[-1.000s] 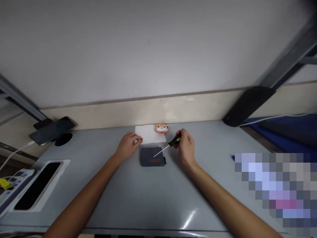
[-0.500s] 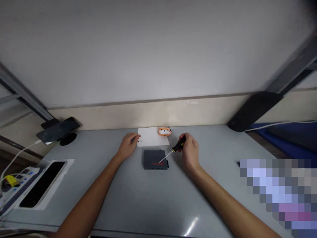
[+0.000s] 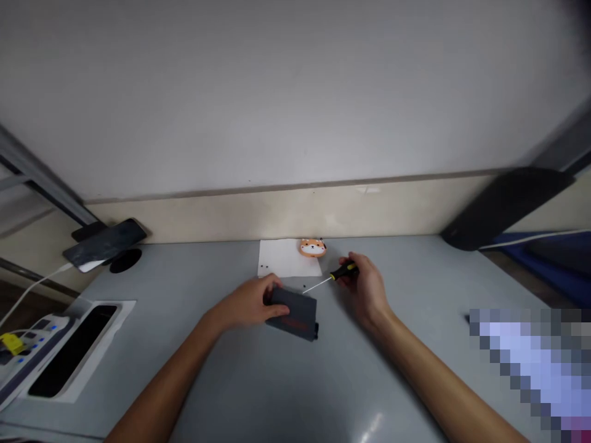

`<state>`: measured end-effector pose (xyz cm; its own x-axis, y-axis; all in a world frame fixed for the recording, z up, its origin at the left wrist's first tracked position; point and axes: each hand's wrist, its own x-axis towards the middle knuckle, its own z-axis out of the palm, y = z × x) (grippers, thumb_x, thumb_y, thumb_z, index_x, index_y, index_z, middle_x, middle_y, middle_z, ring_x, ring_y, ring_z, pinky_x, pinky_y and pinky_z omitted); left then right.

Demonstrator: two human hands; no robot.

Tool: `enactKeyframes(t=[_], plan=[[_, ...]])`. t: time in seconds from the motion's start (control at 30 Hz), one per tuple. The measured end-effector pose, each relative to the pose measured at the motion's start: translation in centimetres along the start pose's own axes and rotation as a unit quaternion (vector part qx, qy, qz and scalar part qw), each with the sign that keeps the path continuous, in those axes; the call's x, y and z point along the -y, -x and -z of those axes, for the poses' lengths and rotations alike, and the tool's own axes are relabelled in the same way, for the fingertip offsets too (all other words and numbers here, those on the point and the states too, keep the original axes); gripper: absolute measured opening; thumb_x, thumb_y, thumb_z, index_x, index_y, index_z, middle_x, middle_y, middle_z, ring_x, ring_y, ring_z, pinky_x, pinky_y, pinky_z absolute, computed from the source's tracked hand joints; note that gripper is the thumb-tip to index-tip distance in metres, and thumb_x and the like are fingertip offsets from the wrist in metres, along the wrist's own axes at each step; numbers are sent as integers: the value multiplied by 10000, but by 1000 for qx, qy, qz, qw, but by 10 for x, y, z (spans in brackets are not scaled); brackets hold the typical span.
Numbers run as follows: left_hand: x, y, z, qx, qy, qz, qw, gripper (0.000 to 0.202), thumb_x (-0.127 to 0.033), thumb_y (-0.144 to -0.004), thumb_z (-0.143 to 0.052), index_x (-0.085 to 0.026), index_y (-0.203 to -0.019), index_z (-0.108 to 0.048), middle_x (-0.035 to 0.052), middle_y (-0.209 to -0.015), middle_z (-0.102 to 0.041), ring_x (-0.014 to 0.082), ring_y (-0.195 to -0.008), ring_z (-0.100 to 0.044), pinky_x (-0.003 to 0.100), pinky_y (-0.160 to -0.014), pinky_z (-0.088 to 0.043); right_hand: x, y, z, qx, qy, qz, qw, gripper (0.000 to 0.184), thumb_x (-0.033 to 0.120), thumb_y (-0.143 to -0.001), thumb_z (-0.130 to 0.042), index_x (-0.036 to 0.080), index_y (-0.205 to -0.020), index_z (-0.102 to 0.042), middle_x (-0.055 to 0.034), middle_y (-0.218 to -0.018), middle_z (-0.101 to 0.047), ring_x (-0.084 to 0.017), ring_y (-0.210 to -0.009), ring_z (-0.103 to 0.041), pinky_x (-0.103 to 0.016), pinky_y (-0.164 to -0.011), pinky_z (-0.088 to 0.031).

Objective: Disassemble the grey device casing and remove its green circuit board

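Glossy gry tbl (image 3: 258,387): L hand (image 3: 249,301) w/ boxy case (image 3: 302,309), R hand (image 3: 369,289) screwdriver (image 3: 340,272).

Dark grey box (image 3: 302,307) with reddish marking, turned askew; black-and-yellow screwdriver (image 3: 342,271) slanting down, tip near its far edge

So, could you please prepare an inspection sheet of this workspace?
Surface: grey table, with a glare spot.
Job's things: dark box; screwdriver, its tip by the box; tiny dark pieces on white paper.
Clutter: orange animal-faced case on the paper; black-screened device and power strip at left.
Hands: left hand grips the box; right hand holds the screwdriver.
Cables: white cable to the propped phone; white cord at far right.
Surroundings: pale wall behind; pixelated patch at lower right.
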<state>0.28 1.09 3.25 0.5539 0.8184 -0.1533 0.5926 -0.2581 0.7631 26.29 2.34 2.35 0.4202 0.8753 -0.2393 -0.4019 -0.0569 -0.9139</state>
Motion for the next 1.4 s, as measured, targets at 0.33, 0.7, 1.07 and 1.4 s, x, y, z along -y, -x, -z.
enactKeyframes(t=[0.33, 0.7, 1.07, 1.4], plan=[[15, -6, 16, 10, 87, -70, 994, 318, -156, -896, -641, -276, -1189, -664, 50, -1111, -719, 200, -1040, -673, 346, -923, -535, -4, 20, -4, 93, 151, 158, 971, 214, 418, -899, -645, 247, -932, -521, 30, -775, -576, -111, -559, -499, -245, -496, -415], [29, -13, 15, 12, 111, -85, 990, 209, -208, -939, -623, -245, -1126, -710, 59, -1122, -742, 195, -1068, -691, 340, -951, -536, -16, 42, -4, 180, 188, 285, 923, 136, 375, -988, -555, 248, -960, -514, -15, -941, -558, -152, -759, -516, -289, -649, -450], [8, -5, 13, -3, 26, -60, 998, 228, -368, -878, -730, -246, -1071, -732, 28, -1006, -738, 190, -901, -678, 289, -779, -514, -1, 32, -2, 62, 198, 364, 908, 100, 328, -954, -579, 255, -966, -511, -25, -954, -594, -171, -762, -544, -327, -696, -443], [0, -11, -26, -87, 1, -40, 995, 304, -435, -1017, -496, -204, -895, -650, 1, -774, -661, 150, -685, -600, 256, -598, -416, -11, 25, 0, 81, 227, 312, 919, 159, 392, -968, -585, 255, -1024, -527, -9, -926, -590, -151, -699, -528, -309, -640, -433]])
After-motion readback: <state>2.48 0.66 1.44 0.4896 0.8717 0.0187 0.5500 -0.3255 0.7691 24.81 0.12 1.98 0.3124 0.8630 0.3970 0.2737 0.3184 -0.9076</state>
